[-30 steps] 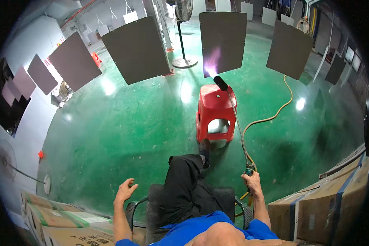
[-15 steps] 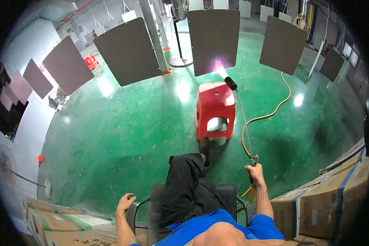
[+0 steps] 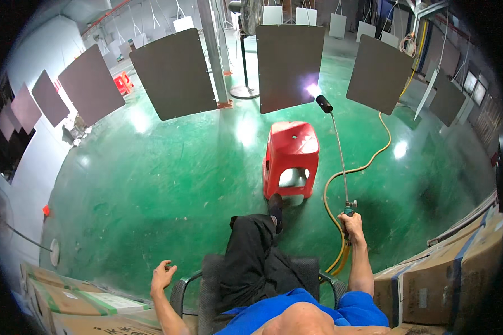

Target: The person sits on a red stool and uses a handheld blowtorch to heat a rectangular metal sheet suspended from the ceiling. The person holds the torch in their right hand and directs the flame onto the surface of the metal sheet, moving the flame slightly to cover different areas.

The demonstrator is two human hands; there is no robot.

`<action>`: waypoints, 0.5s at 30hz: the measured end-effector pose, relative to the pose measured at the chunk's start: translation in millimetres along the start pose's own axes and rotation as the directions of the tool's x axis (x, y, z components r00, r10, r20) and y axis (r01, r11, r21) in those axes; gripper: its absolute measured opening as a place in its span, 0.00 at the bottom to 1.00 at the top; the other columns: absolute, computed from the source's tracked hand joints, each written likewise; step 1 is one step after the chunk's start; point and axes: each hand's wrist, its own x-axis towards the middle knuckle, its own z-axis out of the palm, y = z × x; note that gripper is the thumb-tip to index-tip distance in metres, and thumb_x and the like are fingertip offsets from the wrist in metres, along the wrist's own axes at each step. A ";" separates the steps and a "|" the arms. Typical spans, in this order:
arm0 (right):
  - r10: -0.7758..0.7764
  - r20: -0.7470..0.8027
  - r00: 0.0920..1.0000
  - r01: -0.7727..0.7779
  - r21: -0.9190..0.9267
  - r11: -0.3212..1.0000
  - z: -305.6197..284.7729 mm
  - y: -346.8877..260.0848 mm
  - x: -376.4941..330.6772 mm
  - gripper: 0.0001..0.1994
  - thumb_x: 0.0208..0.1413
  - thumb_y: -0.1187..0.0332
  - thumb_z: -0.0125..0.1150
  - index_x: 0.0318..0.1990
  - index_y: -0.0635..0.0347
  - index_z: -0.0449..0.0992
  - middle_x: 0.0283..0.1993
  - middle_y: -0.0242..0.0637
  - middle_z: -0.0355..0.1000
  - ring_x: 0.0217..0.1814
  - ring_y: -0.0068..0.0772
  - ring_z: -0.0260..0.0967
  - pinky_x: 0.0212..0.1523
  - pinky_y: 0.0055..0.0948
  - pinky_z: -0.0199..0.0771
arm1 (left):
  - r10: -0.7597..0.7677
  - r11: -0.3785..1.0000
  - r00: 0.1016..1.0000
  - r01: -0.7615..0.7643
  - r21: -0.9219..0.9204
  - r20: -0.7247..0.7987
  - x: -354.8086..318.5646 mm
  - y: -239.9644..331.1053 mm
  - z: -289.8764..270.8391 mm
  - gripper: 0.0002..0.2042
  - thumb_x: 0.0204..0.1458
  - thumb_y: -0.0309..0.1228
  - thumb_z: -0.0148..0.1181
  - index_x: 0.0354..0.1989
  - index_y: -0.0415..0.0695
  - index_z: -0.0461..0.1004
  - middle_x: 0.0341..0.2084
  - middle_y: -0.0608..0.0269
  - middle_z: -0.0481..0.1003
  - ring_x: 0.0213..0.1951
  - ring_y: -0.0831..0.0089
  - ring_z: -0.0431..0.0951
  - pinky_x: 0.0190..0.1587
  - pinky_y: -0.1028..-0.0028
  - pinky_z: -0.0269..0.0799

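My right hand (image 3: 352, 228) is wrapped round the handle of a long gas torch (image 3: 323, 104) with a black nozzle. A bright purple-white flame comes from the nozzle, at the lower right edge of a dark hanging panel (image 3: 288, 67). From the torch handle a tan hose (image 3: 357, 169) trails down and off across the floor. My left hand (image 3: 163, 275) holds nothing; its fingers are loosely bent and apart, beside the armrest of the chair (image 3: 209, 293) I sit on.
A red plastic stool (image 3: 292, 139) stands ahead, my foot against its base. More dark panels (image 3: 173, 75) hang in a row to both sides. Cardboard boxes flank me at left (image 3: 72, 301) and right (image 3: 430, 285). A pedestal fan (image 3: 243, 92) stands behind the panels, by a post.
The torch nozzle and flame have moved right, from the panel's lower edge to its lower right side. My right hand has shifted slightly right and forward. My left hand stays empty.
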 end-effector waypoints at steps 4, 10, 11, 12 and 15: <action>-0.060 0.002 0.998 0.060 0.037 0.998 -3.7 -25.1 12.1 0.06 0.46 0.72 0.66 0.29 0.57 0.73 0.17 0.25 0.64 0.12 0.19 0.58 0.14 0.23 0.58 | 0.010 1.000 1.000 -0.010 -0.001 0.010 -0.8 -1.0 -0.8 0.24 0.50 0.40 0.63 0.54 0.42 0.72 0.41 0.50 0.79 0.43 0.61 0.79 0.48 0.64 0.73; -0.126 0.004 0.992 0.126 0.073 0.989 -1.9 -76.7 14.3 0.06 0.46 0.72 0.65 0.29 0.57 0.73 0.18 0.25 0.64 0.13 0.19 0.59 0.13 0.22 0.59 | -0.007 1.000 0.999 0.007 -0.002 0.034 -4.6 -1.5 -2.7 0.25 0.49 0.41 0.64 0.55 0.43 0.71 0.42 0.51 0.79 0.45 0.58 0.79 0.48 0.62 0.73; -0.145 -0.007 0.989 0.145 0.062 0.987 -1.8 -80.7 15.5 0.06 0.47 0.72 0.65 0.29 0.57 0.73 0.18 0.25 0.64 0.13 0.19 0.59 0.13 0.22 0.59 | -0.010 1.000 0.999 0.010 0.000 0.037 -3.9 -0.3 -1.9 0.25 0.49 0.41 0.64 0.55 0.43 0.71 0.42 0.51 0.78 0.45 0.57 0.79 0.48 0.62 0.73; -0.164 -0.017 0.986 0.164 0.052 0.985 -1.8 -83.5 16.8 0.06 0.47 0.72 0.65 0.30 0.57 0.73 0.18 0.26 0.64 0.13 0.19 0.58 0.13 0.22 0.59 | -0.003 1.000 0.999 0.003 0.001 0.045 -3.1 0.4 -1.3 0.25 0.49 0.41 0.64 0.55 0.43 0.71 0.42 0.52 0.78 0.45 0.57 0.78 0.49 0.62 0.73; -0.172 -0.023 0.985 0.173 0.052 0.984 1.7 -93.4 12.4 0.06 0.47 0.73 0.64 0.30 0.59 0.72 0.18 0.27 0.64 0.13 0.20 0.59 0.13 0.22 0.59 | -0.003 1.000 0.998 0.003 0.001 0.062 -4.3 3.1 -1.9 0.26 0.50 0.42 0.64 0.55 0.43 0.71 0.44 0.52 0.78 0.46 0.56 0.78 0.49 0.61 0.72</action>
